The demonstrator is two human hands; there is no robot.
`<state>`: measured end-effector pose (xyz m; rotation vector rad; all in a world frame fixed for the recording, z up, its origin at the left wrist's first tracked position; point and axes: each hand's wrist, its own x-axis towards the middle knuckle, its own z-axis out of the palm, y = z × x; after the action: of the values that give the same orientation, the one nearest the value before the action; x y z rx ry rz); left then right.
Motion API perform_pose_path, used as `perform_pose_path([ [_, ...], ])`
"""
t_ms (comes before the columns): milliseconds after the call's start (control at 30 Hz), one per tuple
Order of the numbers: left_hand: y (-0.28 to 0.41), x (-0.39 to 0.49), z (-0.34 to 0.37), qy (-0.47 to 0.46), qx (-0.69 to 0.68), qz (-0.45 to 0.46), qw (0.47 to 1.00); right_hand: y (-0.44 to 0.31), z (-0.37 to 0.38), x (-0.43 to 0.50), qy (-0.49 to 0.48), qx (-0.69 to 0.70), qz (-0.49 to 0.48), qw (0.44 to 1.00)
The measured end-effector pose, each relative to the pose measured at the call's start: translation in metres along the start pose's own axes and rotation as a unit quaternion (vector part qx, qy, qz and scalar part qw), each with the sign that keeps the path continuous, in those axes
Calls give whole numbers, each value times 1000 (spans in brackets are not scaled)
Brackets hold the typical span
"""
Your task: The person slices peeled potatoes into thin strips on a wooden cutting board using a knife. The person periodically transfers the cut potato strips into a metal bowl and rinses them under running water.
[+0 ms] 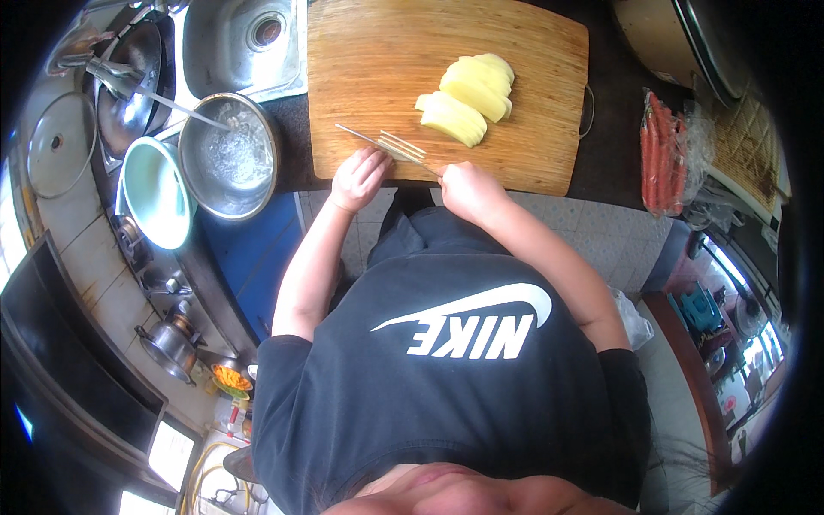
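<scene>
A large wooden cutting board (386,58) lies before me. My right hand (473,190) grips the handle of a kitchen knife (360,135), whose thin blade edge points to the upper left. Close beside the blade, at the board's near edge, my left hand (362,179) rests with bent fingers on pale food, mostly hidden under the fingertips. Several thin pale strips (402,143), apparently potato, lie just beyond the blade. Farther right on the board, peeled potato slices (476,87) overlap in two groups.
Water runs from a faucet (116,77) into a metal bowl (228,158). A pale green basin (158,193) stands beside it, near the sink (238,45). Right of the board lie bagged red sausages (663,154). A stove with a metal pot (168,347) is on the left.
</scene>
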<state>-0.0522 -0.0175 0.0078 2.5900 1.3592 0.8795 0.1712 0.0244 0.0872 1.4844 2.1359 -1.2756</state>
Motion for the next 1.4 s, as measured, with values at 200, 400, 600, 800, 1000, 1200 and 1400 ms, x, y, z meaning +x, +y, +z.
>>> perform_pose_path([
  [200,4,3,-4,9,-7,-7,1000,4,1,-8,17,-39,-41,998],
  [400,1,-10,1,-10,1,-15,1000,2,1,-10,23,-71,-57,996],
  [600,0,-11,1,-11,4,-14,1000,0,-2,-9,-3,-88,-49,995],
  [800,0,-12,2,-14,8,-15,1000,-4,-3,-12,13,-77,-51,996],
  [1000,-1,-13,3,-14,6,-14,1000,-6,-4,-11,1,-79,-33,996],
  [1200,-1,-13,2,-20,6,-9,1000,-12,4,4,-17,-72,-4,997],
  [1400,1,-1,0,14,-11,0,1000,-5,-4,14,-11,22,-9,1000],
])
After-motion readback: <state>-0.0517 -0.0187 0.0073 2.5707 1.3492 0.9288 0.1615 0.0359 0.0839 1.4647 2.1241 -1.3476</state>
